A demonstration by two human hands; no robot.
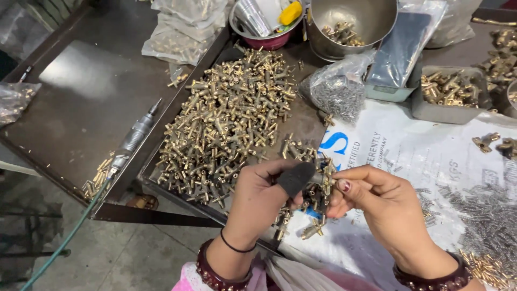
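Both hands meet low over the front edge of the counter (81,97), a dark, dull metal top. The left hand (264,196) has a black rubbery cot over its thumb and is curled, pinching a small brass fitting (322,180) from the left. The right hand (377,202) closes on the same fitting from the other side, fingertips pressed together around it, wrist bent inward. Behind them a shallow dark tray (301,121) carries a heap of brass T-shaped fittings (226,118), glinting and knobbly. A clear bag of small grey pins (336,91) slumps beside the heap. A steel bowl (350,24), smooth and round, stands further back. A slim metal air tool (134,134) with a green hose lies on the left.
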